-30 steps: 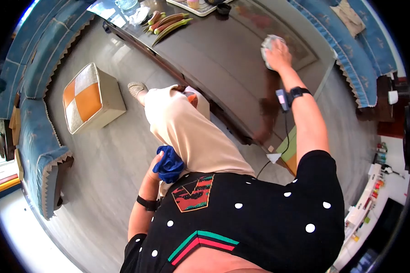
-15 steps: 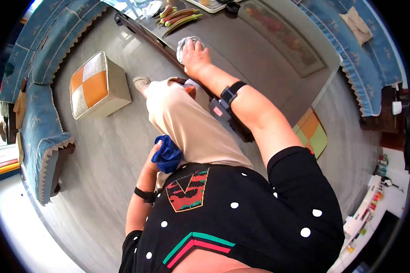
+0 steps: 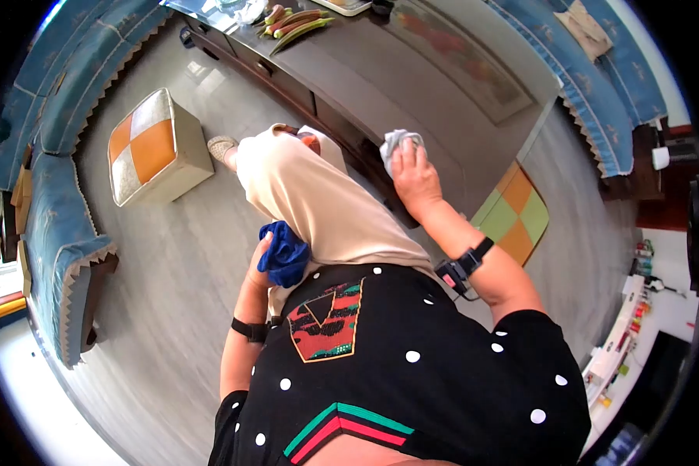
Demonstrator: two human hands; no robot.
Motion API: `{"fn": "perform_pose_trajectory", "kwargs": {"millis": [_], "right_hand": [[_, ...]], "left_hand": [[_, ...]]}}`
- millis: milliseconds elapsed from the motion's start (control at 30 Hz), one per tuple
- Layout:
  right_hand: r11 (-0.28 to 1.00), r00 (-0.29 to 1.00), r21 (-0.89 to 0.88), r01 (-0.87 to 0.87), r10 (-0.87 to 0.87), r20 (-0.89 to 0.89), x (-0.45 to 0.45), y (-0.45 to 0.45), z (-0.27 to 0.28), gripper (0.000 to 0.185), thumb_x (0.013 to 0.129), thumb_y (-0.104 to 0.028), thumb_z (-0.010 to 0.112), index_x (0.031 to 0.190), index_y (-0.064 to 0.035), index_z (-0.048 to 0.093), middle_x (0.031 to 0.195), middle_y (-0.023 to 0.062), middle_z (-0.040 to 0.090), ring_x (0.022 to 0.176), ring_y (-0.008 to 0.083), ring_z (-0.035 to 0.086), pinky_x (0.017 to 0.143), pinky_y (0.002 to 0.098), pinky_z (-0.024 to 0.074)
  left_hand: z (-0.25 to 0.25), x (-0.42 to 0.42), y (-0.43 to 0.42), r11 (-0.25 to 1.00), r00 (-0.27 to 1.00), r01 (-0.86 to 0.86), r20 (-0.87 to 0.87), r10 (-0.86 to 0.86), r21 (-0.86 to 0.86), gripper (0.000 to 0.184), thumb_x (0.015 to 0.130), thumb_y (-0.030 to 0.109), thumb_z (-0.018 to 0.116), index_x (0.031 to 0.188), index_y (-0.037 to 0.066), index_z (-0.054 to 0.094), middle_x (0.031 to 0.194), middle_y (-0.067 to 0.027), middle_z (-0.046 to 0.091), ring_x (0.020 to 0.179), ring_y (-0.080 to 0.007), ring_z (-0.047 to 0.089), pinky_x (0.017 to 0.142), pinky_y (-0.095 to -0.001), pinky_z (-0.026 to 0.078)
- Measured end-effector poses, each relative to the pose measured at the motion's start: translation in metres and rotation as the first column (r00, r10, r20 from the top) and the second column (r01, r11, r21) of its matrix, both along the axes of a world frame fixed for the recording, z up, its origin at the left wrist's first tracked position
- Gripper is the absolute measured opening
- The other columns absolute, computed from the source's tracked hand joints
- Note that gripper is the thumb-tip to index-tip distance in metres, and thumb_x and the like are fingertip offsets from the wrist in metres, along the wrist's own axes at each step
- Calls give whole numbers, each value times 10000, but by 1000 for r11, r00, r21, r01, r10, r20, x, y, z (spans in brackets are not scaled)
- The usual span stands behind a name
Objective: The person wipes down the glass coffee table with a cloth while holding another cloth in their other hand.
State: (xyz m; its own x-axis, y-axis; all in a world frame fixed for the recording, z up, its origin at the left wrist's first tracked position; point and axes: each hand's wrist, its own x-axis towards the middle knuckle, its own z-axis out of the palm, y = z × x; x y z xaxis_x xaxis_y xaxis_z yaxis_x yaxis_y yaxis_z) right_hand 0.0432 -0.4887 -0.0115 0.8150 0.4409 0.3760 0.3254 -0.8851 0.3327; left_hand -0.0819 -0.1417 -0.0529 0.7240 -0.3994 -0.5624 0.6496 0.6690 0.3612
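Note:
My right hand (image 3: 418,180) presses a crumpled light-grey cloth (image 3: 400,146) onto the dark, glossy tabletop (image 3: 365,85), close to its near edge. The fingers lie bent over the cloth. Down by my lap, my left hand (image 3: 261,255) is closed around a bunched dark-blue cloth (image 3: 286,255), held beside my beige trousers (image 3: 326,202). Part of the left fingers is hidden behind that cloth.
Several reddish and green okra-like pods (image 3: 297,25) lie at the table's far left, near a white tray (image 3: 346,6). An orange-and-white cube stool (image 3: 159,147) stands on the floor at left. Blue sofas (image 3: 62,194) line both sides; a checkered stool (image 3: 516,213) is at right.
My right hand has slid the grey cloth across the tabletop to the right and nearer to me. The left hand keeps the blue cloth in nearly the same place.

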Motion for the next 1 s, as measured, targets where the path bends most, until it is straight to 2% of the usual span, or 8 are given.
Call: {"fn": "perform_pose_trajectory", "kwargs": {"millis": [200, 233, 367, 467, 533, 667, 867, 1000], "right_hand": [[994, 973, 104, 20, 5, -231, -34, -23, 26, 319, 801, -109, 560, 1099, 5, 549, 1206, 199, 509, 1037, 353, 562, 611, 354, 578], [971, 904, 201, 127, -30, -426, -35, -19, 44, 347, 783, -101, 596, 1114, -15, 536, 1206, 180, 508, 1057, 353, 556, 704, 387, 571], [783, 861, 559, 271, 62, -505, -25, -34, 73, 572, 727, -144, 699, 1255, -54, 497, 1316, 176, 459, 1140, 380, 502, 967, 435, 442], [874, 935, 436, 216, -56, -352, -21, -40, 80, 635, 739, -205, 720, 1305, -64, 468, 1391, 178, 389, 1226, 369, 435, 986, 427, 428], [923, 846, 286, 258, -72, -528, -22, -48, 55, 687, 818, -371, 657, 1386, -81, 402, 1492, 146, 261, 1356, 338, 276, 1035, 461, 345], [919, 868, 260, 296, -145, -475, -10, -85, 42, 657, 870, -422, 573, 1402, -84, 387, 1509, 127, 252, 1374, 317, 258, 1060, 466, 292], [841, 843, 196, 505, -430, -324, 56, -220, 9, 595, 910, -421, 504, 1377, -63, 414, 1472, 160, 326, 1355, 337, 297, 1110, 440, 266], [711, 707, 130, 691, -627, -328, 111, -326, -16, 576, 928, -413, 469, 1367, -42, 423, 1450, 216, 337, 1340, 349, 321, 1089, 422, 292]], "left_hand": [[-33, 1, 8, 999, 1000, -30, 11, 29, 43, 677, 907, 582, 387, 1289, 26, 451, 1074, -212, 626, 909, -367, 648, 842, -485, 530], [-26, 0, 6, 999, 1000, -20, 11, 20, 47, 678, 908, 581, 382, 1296, 29, 447, 1080, -213, 625, 910, -366, 648, 836, -481, 533], [-24, 2, 5, 999, 999, -2, 48, 0, 52, 662, 909, 578, 373, 1307, 54, 448, 1108, -181, 620, 920, -348, 643, 815, -465, 539], [-16, 4, 4, 999, 996, 45, 73, -46, 12, 648, 915, 572, 357, 1347, 93, 424, 1194, -140, 590, 991, -339, 616, 822, -489, 524], [-11, 6, -1, 996, 999, -12, 52, 7, 85, 665, 906, 583, 367, 1362, 101, 407, 1245, -138, 561, 1015, -351, 605, 832, -498, 518], [-19, 9, 17, 987, 973, 156, 168, -158, 29, 716, 873, 604, 406, 1403, 124, 358, 1304, -141, 517, 1085, -363, 570, 854, -515, 507], [-9, 17, 14, 971, 972, 150, 153, -180, 188, 722, 874, 611, 403, 1416, 139, 336, 1335, -131, 488, 1105, -361, 558, 844, -498, 512], [-5, 17, 12, 988, 994, 100, 42, -106, 115, 730, 873, 618, 397, 1414, 131, 339, 1317, -131, 504, 1088, -365, 564, 838, -495, 514]]}}
